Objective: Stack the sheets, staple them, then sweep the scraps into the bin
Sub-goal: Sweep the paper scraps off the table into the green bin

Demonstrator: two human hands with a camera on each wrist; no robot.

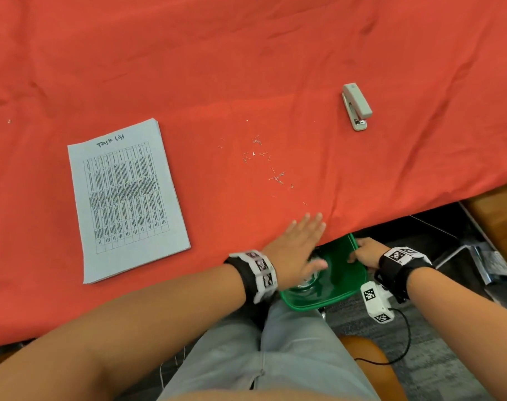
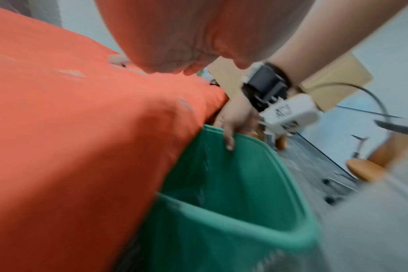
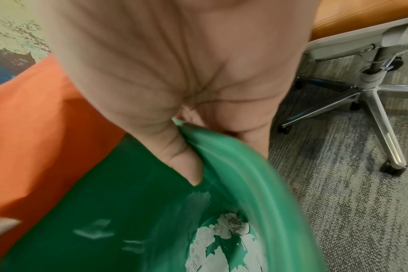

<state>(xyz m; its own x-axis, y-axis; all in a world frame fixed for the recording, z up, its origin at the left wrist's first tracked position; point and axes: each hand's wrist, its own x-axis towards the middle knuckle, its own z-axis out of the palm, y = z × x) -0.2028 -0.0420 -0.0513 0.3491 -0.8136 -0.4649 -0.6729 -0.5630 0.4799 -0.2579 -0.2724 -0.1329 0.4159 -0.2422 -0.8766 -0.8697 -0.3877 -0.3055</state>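
The bench [image 1: 246, 53], covered with a red cloth, carries everything except the bin. The stack of sheets [image 1: 128, 198] lies flat toward the near left part of the bench, well apart from the sweeping, so I judge it is already stapled and set aside. The green bin [image 1: 339, 282] hangs just under the near edge of the bench, tilted toward it, probably so that scraps can fall straight in. The right hand [image 1: 368, 253] holds it there: its thumb lies inside the rim and its fingers [image 2: 228, 139] curl over it. The left hand [image 1: 297, 244] lies flat at the near edge above the bin, fingers straight, gripping nothing. The stapler [image 1: 357, 107] rests toward the far right. Small scraps [image 1: 277, 178] are scattered between the stapler and the left hand. Only the right wrist view shows torn paper [image 3: 224, 243] at the bottom of the bin.
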